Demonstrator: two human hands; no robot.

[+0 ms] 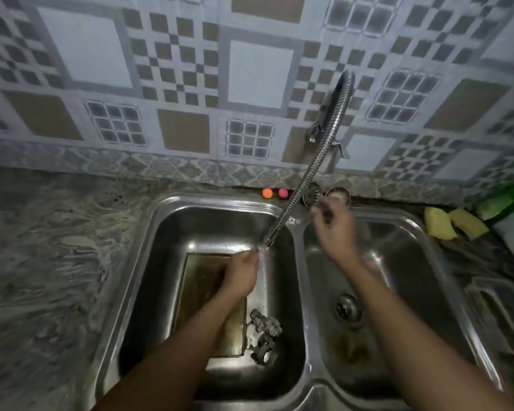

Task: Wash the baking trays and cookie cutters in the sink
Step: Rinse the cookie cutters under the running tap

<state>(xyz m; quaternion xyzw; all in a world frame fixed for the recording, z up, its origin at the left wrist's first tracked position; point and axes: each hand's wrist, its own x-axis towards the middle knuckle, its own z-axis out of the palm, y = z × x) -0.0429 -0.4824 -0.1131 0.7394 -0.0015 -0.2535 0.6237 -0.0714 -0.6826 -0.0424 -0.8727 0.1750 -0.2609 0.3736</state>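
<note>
**Sink station: hand and item positions**

The sink (298, 271) has two basins. The baking tray (202, 295) lies flat on the floor of the left basin; the left forearm covers its near right part. The cookie cutters (264, 336) sit in a loose heap just beside the tray's right edge, in the same basin. Their separate shapes are too blurred to make out.

The faucet hose (309, 173) arcs down from the wall, and its nozzle (268, 241) is over the left basin with water running from it.

The left hand (240, 275) is just below the nozzle, over the far end of the tray, in contact with the stream. Its fingers look curled, but whether they grip anything cannot be told.

The right hand (334, 229) is raised over the back of the right basin and heavily motion-blurred. Its fingertips (321, 206) are drawn together near the rear rim; what they pinch, if anything, cannot be told.

The drain (347, 310) shows in the right basin. Two yellow sponges (439, 223) rest on the counter (42, 262) to the right. A green bottle (505, 200) is cut off by the frame edge.
</note>
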